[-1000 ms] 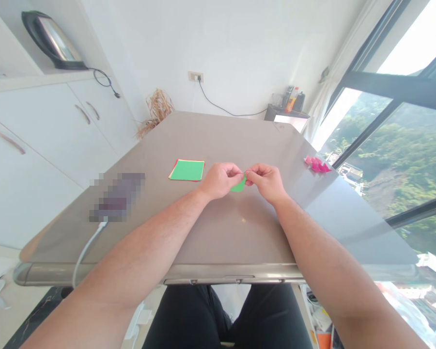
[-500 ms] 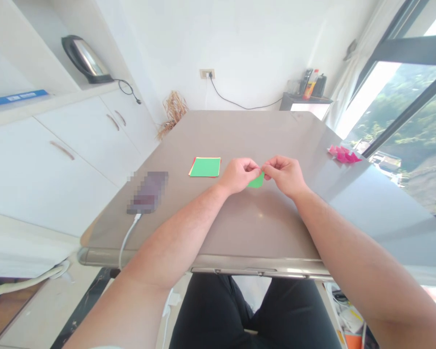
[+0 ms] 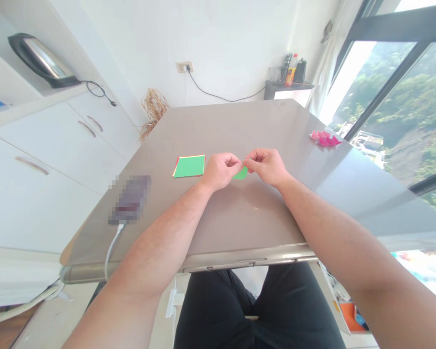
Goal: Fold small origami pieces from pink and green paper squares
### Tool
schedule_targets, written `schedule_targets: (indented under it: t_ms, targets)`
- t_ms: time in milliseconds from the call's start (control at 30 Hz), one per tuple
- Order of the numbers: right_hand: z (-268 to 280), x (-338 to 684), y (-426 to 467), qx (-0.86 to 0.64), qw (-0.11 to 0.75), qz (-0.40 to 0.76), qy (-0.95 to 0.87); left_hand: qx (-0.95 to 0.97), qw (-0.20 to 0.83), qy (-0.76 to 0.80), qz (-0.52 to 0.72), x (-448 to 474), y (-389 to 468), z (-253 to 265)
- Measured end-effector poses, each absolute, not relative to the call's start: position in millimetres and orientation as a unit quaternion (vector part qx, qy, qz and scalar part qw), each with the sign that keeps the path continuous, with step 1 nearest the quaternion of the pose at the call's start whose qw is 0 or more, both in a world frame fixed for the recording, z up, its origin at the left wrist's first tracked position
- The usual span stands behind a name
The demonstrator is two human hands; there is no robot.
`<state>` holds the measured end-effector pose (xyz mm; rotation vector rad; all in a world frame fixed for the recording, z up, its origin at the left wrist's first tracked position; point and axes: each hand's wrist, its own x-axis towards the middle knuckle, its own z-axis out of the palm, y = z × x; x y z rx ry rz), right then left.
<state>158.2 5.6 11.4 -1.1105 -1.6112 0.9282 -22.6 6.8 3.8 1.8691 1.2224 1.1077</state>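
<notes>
A small piece of green paper [image 3: 241, 173] is held between my two hands, above the middle of the table. My left hand [image 3: 223, 170] pinches its left side, and my right hand [image 3: 264, 166] pinches its upper right edge. The fingertips nearly meet and hide the upper part of the paper. To the left of my left hand lies a stack of square coloured paper [image 3: 189, 166], green on top, with yellow and red edges showing beneath.
Pink folded paper pieces [image 3: 325, 138] sit near the table's right edge. A blurred-out phone-like object [image 3: 131, 198] with a white cable [image 3: 112, 247] lies at the left. The grey table [image 3: 225, 126] reaches toward the wall; a kettle [image 3: 43, 58] stands on the left shelf.
The whole view has shifted, so the table and hands appear further left. Both hands keep their pinch on the green paper, with only slight finger movement.
</notes>
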Motion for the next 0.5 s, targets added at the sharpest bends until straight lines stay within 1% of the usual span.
schedule_targets:
  t_ms: [233, 433, 500]
  targets:
    - [11.4, 161.3, 8.1, -0.443, 0.505, 0.375, -0.639, 0.7, 0.327, 0.468, 0.43, -22.1, 4.1, 6.2]
    - [9.1, 157.9, 8.6, -0.456, 0.466, 0.378, -0.657, 0.702, 0.316, 0.469, 0.434, -23.4, 8.7, 4.4]
    - [8.1, 157.6, 10.0, -0.454, 0.47, 0.373, -0.66, 0.691, 0.331, 0.467, 0.442, -22.9, 9.4, 3.8]
